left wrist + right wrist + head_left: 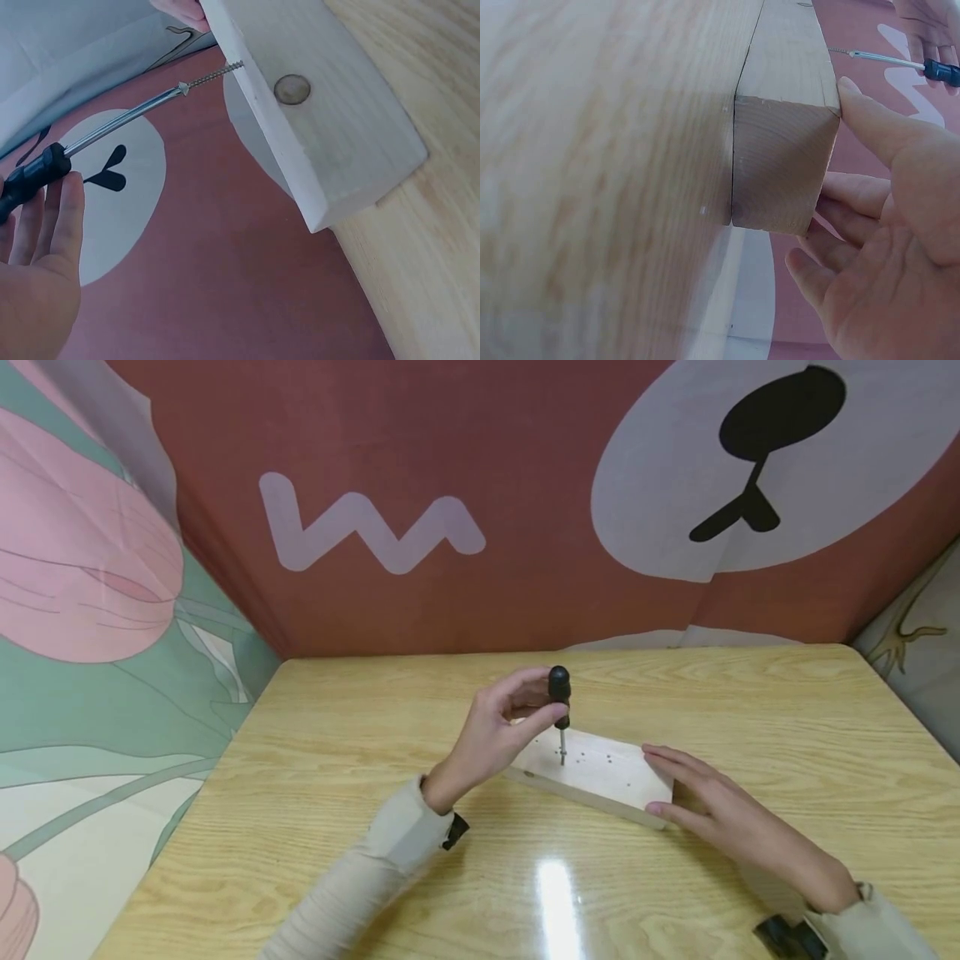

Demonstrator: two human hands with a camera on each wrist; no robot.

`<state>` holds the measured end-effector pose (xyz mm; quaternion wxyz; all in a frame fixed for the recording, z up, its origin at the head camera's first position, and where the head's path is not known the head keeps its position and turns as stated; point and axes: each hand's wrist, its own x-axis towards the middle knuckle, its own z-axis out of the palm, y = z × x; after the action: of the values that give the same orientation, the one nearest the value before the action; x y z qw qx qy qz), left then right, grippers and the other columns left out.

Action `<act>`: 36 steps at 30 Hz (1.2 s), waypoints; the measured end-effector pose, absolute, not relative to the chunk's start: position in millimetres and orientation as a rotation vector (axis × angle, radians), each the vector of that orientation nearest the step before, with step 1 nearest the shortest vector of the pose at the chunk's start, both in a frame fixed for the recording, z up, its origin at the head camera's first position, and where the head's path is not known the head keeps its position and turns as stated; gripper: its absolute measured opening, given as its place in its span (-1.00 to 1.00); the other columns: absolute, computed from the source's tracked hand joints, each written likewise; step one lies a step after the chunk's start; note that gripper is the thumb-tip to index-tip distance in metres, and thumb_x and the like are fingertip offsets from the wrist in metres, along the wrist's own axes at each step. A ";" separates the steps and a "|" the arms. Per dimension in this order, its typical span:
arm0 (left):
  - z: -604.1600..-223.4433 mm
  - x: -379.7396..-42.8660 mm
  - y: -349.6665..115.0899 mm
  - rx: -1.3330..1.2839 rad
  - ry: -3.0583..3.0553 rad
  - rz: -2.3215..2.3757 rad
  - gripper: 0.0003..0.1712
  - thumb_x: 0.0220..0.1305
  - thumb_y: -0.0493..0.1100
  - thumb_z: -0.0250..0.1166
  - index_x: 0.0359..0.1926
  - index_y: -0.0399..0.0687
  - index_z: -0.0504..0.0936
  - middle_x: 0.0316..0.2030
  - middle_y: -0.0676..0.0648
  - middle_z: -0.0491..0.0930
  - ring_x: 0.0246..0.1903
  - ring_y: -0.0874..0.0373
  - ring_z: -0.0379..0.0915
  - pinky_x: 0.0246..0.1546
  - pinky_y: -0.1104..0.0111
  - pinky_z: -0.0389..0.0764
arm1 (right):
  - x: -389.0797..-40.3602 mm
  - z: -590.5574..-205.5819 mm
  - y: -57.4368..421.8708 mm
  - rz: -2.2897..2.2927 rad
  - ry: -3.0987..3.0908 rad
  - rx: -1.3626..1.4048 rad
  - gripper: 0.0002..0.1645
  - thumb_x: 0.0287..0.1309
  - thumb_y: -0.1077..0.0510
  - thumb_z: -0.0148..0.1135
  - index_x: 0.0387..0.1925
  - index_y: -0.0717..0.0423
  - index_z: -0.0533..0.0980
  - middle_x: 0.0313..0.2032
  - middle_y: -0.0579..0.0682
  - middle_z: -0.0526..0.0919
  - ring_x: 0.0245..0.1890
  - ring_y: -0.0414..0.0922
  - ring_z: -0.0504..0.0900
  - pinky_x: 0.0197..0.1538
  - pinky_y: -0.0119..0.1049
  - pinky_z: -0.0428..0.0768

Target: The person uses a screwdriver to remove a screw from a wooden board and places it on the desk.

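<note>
A pale wooden block (596, 777) lies on the table, several small dark holes in its top face. My left hand (491, 731) grips the black handle of a screwdriver (558, 685), held upright over the block. In the left wrist view, the screwdriver's tip meets the head of a threaded screw (216, 75), whose point is in the block's top face. A round knot shows on the block's side there. My right hand (723, 802) holds the block's right end, thumb at the near edge and fingers at the far edge.
The wood-grain table (360, 793) carries the block near its middle, with a bright light reflection in front. Behind the table hangs a red printed cloth (450, 602); a green and pink floral cloth (82, 710) hangs at the left.
</note>
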<state>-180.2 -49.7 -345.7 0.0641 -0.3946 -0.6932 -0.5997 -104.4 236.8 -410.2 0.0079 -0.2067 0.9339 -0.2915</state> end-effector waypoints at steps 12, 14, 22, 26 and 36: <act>-342.8 -180.3 -49.9 -1.182 -2.159 -1.713 -0.58 0.24 -0.40 0.34 0.13 -0.32 0.55 -0.18 -0.28 0.73 -0.23 0.01 0.71 -0.15 0.33 0.74 | -103.5 -410.1 238.6 -0.911 2.927 -0.647 -0.21 0.27 -0.10 0.29 0.38 0.24 0.34 0.37 0.26 0.36 0.33 0.29 0.36 0.20 0.27 0.44; -342.0 -180.5 -48.8 -1.169 -2.157 -1.699 -0.55 0.22 -0.40 0.37 0.13 -0.30 0.54 -0.20 -0.28 0.73 -0.26 0.02 0.71 -0.15 0.33 0.74 | -103.6 -409.8 238.8 -0.911 2.928 -0.648 -0.21 0.27 -0.10 0.29 0.37 0.25 0.34 0.37 0.26 0.36 0.33 0.30 0.36 0.20 0.28 0.44; -341.8 -179.5 -48.0 -1.121 -2.144 -1.774 -0.59 0.24 -0.39 0.35 0.12 -0.30 0.57 -0.15 -0.30 0.71 -0.18 -0.03 0.70 -0.15 0.30 0.75 | -105.7 -411.8 237.9 -0.905 2.955 -0.673 -0.23 0.25 -0.07 0.32 0.35 0.25 0.36 0.36 0.25 0.38 0.32 0.29 0.38 0.19 0.27 0.44; -341.8 -179.2 -49.1 -1.148 -2.128 -1.825 -0.56 0.26 -0.43 0.31 0.16 -0.35 0.53 -0.07 -0.36 0.69 -0.10 -0.12 0.69 -0.07 0.28 0.74 | -106.4 -413.3 237.6 -0.900 2.964 -0.690 -0.23 0.24 -0.06 0.33 0.35 0.26 0.37 0.35 0.25 0.39 0.31 0.29 0.38 0.19 0.27 0.44; -343.7 -179.3 -49.8 -1.167 -2.139 -1.869 -0.54 0.22 -0.47 0.32 0.16 -0.36 0.49 -0.10 -0.39 0.69 -0.17 -0.18 0.70 -0.09 0.25 0.74 | -104.9 -412.1 236.7 -0.906 2.949 -0.674 -0.23 0.26 -0.08 0.31 0.35 0.26 0.37 0.35 0.24 0.39 0.32 0.28 0.38 0.19 0.25 0.44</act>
<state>-179.3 -49.8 -343.7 0.0355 -0.3798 -0.6960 -0.6083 -104.9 236.7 -412.1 -0.0081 -0.2134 0.9339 -0.2868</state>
